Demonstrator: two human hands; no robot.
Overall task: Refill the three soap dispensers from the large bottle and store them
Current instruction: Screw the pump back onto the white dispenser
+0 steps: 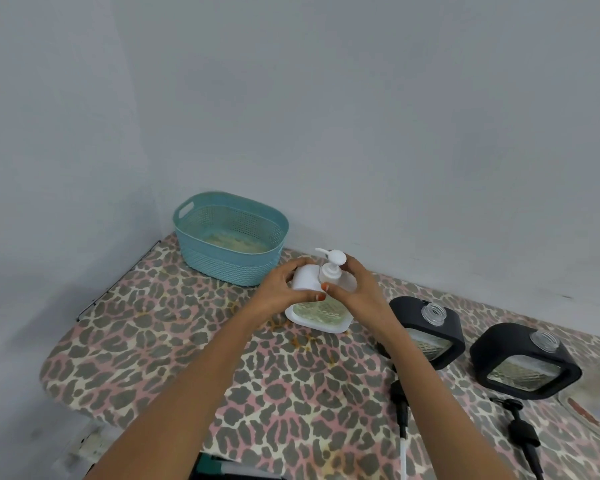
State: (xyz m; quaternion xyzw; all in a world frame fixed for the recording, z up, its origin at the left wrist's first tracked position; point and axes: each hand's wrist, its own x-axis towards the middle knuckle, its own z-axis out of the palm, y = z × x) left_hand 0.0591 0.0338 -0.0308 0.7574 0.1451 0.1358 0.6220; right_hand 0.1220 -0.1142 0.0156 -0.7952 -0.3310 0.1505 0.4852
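White dispenser: L hand grips body, R hand curled round pump neck.

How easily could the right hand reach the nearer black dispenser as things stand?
Probably yes, but not right away: the right hand is holding the pump of the white dispenser. The black dispenser stands close by on that hand's right, and nothing lies between them.
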